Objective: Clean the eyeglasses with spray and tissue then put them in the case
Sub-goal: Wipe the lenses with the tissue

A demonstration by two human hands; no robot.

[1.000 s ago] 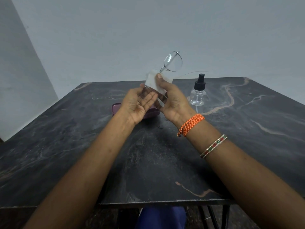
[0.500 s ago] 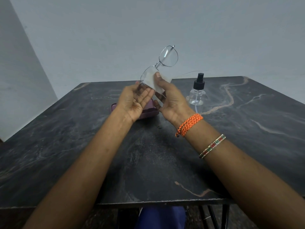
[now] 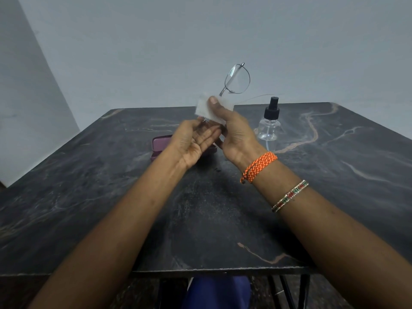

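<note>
Thin metal-framed eyeglasses point(image 3: 237, 80) are held up above the table, one lens standing clear against the wall. My right hand point(image 3: 234, 134) pinches a white tissue point(image 3: 206, 109) over the lower lens, thumb on top. My left hand point(image 3: 194, 143) grips the lower end of the frame, palm turned up, fingers partly hiding it. A purple eyeglass case point(image 3: 161, 144) lies closed on the table behind my left hand. The clear spray bottle point(image 3: 269, 123) with a black nozzle stands upright to the right of my hands.
The dark marble table point(image 3: 111, 197) reaches from the near edge to a grey wall. Under the near edge I see black metal legs point(image 3: 287, 291) and blue cloth point(image 3: 218, 293).
The glasses have tilted and risen slightly while the tissue shifted over the lower lens. Both hands stayed close together above the case.
</note>
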